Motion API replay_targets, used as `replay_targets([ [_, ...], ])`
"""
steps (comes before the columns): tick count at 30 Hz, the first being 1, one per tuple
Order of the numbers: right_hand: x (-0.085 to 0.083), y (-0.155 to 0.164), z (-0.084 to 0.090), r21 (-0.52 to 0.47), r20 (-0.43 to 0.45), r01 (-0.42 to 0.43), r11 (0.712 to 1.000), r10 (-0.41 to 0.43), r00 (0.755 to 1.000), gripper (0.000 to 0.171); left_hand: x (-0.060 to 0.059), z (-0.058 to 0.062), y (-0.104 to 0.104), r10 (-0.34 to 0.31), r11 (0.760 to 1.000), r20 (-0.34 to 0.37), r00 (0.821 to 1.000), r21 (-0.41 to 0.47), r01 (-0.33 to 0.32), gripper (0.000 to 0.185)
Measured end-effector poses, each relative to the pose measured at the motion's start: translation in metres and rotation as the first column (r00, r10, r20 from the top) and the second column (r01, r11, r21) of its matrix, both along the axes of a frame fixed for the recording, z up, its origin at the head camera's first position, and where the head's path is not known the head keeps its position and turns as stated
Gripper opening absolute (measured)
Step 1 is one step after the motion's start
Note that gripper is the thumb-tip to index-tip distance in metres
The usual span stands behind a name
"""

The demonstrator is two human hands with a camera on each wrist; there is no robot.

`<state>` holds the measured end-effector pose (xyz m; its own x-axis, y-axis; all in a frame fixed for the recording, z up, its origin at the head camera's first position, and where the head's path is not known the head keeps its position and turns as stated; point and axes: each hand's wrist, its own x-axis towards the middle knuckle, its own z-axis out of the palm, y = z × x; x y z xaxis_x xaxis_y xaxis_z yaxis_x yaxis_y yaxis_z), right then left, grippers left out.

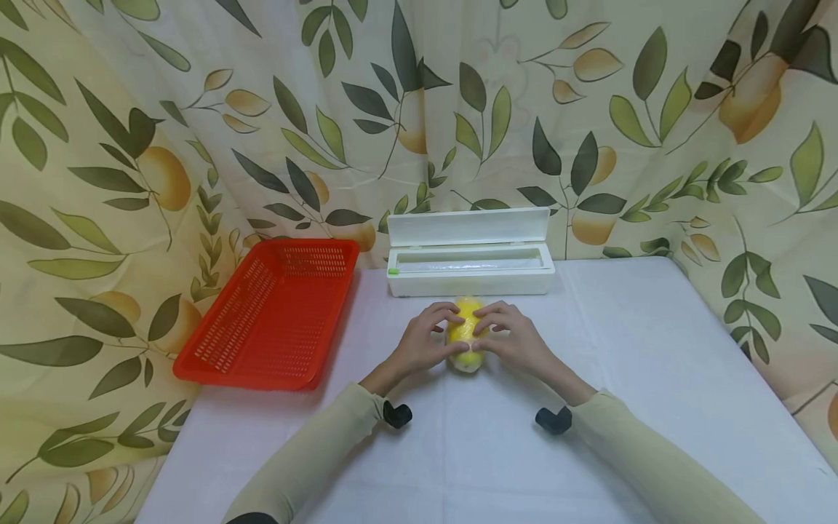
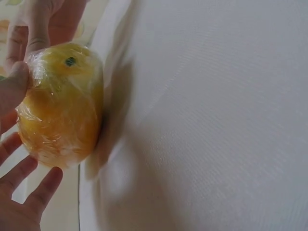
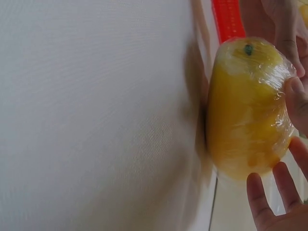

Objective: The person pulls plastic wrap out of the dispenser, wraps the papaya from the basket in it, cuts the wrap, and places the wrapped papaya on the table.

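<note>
A yellow fruit (image 1: pixel 467 331) in clear plastic film lies on the white cloth, longer than it is wide. Its exact kind is hard to tell; a small dark green spot marks one end of the wrapped fruit (image 2: pixel 62 106) in the left wrist view. My left hand (image 1: pixel 427 336) holds its left side, thumb at the near part and fingers over the top. From the right, my right hand (image 1: pixel 517 336) grips it likewise, thumbs close together. Glossy wrinkles of film show on the fruit (image 3: pixel 248 110) in the right wrist view.
Just behind the fruit stands a white cling film box (image 1: pixel 471 284), lid (image 1: pixel 468 228) raised, film roll (image 1: pixel 471 265) inside. A red plastic basket (image 1: pixel 262 375) sits at the left. Leaf-patterned curtains (image 1: pixel 497 167) hang behind the table (image 1: pixel 628 349).
</note>
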<state>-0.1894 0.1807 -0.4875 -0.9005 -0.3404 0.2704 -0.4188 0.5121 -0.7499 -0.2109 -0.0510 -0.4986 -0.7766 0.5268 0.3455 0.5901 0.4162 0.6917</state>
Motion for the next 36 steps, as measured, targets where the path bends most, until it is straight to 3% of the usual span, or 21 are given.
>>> replay_targets([
  [9, -0.002, -0.002, -0.002, 0.006, -0.044, 0.010, 1.000, -0.010, 0.999, 0.020, -0.006, -0.003, 0.001, -0.004, 1.000, -0.039, 0.999, 0.015, 0.005, 0.033],
  [17, -0.004, 0.003, -0.005, -0.008, -0.119, -0.058, 0.998, 0.057, 0.991, 0.025, -0.002, -0.003, -0.001, 0.042, 0.999, -0.021, 0.999, 0.006, -0.041, 0.039],
  [26, -0.007, 0.021, -0.007, 0.019, -0.168, -0.081, 0.997, 0.083, 0.982, 0.027, -0.001, 0.001, -0.003, 0.001, 1.000, -0.019, 1.000, 0.027, -0.001, 0.041],
  [32, -0.007, 0.022, -0.007, 0.049, -0.142, -0.114, 0.992, 0.120, 0.983, 0.031, -0.003, 0.002, -0.004, -0.002, 0.999, 0.021, 1.000, 0.033, 0.001, 0.042],
  [36, -0.007, 0.020, -0.008, 0.044, -0.170, -0.118, 0.992, 0.124, 0.978, 0.035, -0.004, 0.001, -0.003, 0.001, 0.998, 0.036, 0.999, 0.066, -0.003, 0.041],
])
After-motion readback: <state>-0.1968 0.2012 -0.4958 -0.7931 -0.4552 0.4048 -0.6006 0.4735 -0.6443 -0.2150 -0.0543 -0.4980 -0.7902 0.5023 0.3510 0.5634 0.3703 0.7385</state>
